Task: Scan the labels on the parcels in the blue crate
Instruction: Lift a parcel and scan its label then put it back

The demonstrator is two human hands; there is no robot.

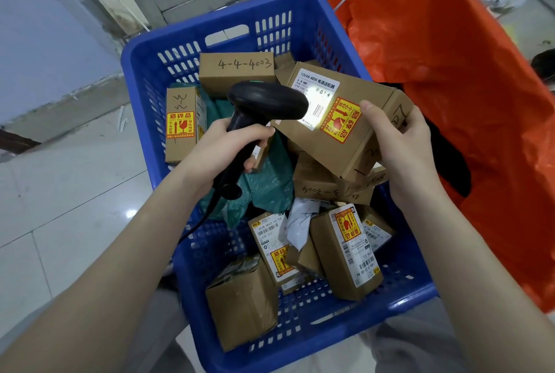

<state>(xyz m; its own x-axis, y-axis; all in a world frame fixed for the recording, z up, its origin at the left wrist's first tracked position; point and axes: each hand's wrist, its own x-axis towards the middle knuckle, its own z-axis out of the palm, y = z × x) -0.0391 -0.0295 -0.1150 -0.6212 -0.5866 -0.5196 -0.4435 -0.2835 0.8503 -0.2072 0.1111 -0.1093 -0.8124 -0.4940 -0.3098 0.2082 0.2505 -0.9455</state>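
Over the blue crate (228, 9), your left hand (222, 147) is closed around the handle of a black barcode scanner (264, 102), its head aimed at the white label (319, 96) of a cardboard parcel (345, 129). Your right hand (399, 144) grips that parcel by its right end, holding it tilted above the other boxes and green mailer bags (270, 186) in the crate. A bright patch of light falls on the label's barcode. An orange bag (450, 57) stands just beside the crate.
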